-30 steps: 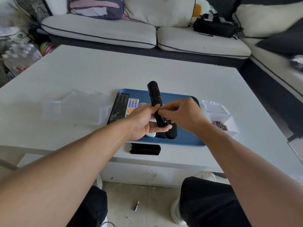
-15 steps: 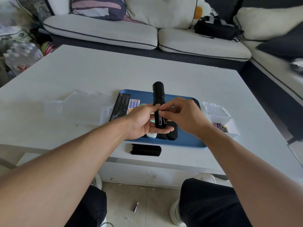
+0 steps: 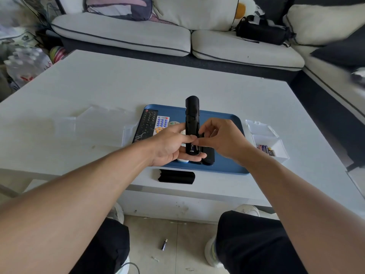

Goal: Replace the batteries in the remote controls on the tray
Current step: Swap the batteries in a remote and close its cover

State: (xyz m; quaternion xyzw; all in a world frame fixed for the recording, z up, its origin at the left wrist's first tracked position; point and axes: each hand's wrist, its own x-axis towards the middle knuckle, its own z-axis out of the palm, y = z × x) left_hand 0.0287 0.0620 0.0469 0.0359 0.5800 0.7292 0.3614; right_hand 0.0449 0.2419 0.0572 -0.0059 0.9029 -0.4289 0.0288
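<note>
Floor: one loose battery (image 3: pixel 164 244) lying between the person's knees. Worktop (image 3: pixel 98 84) near edge: black battery cover (image 3: pixel 176 176) lying flat, just in front of the blue tray (image 3: pixel 223 167). Above the tray, left hand (image 3: pixel 171 147) grasps a black remote (image 3: pixel 192 125) from beneath, its far end tilted up and away, back side up. Right hand (image 3: pixel 223 139) pinches at the remote's lower part, fingertips (image 3: pixel 197 142) at the open battery bay; whether it grips a battery cannot be told. On the tray: a black remote (image 3: pixel 146 125) at left, a white one with blue buttons (image 3: pixel 161 124) beside it, another dark remote (image 3: pixel 209 157) under the hands. Right of tray: open clear box (image 3: pixel 276 153) with batteries (image 3: pixel 265 149). Left: clear lid (image 3: pixel 94 125). Beyond: sofa (image 3: pixel 138 34).
</note>
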